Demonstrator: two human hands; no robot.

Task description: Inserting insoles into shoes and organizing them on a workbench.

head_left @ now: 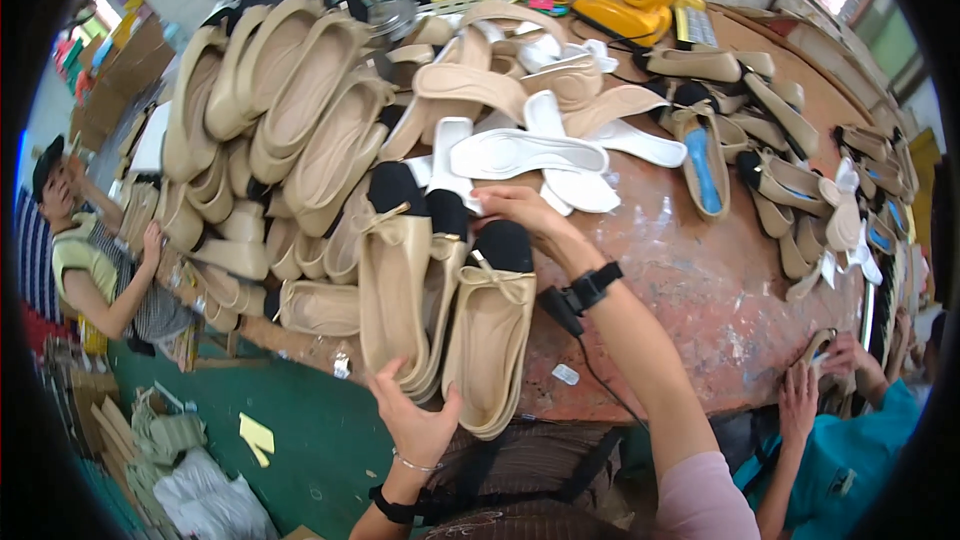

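Note:
Close in front of me is a bunch of beige ballet flats (394, 280) with black toe caps and small bows, toes pointing away. They are nested in stacks, with a second stack of flats (487, 340) beside the first on the right. My left hand (415, 425) curves round the heel ends, its thumb and fingers on either side of the heels. Around the black toes, my right hand (525, 212) is closed, and some of its fingertips are hidden behind them. Just beyond it lie white insoles (530, 153) and beige insoles (470, 90).
A large pile of beige flats (290, 90) rises on the left of the worn reddish table (650, 310). More flats (790, 185) lie to the right. A yellow machine (630, 5) stands at the back. One person (100, 260) sits left; another person's hands (800, 395) work on a shoe at right.

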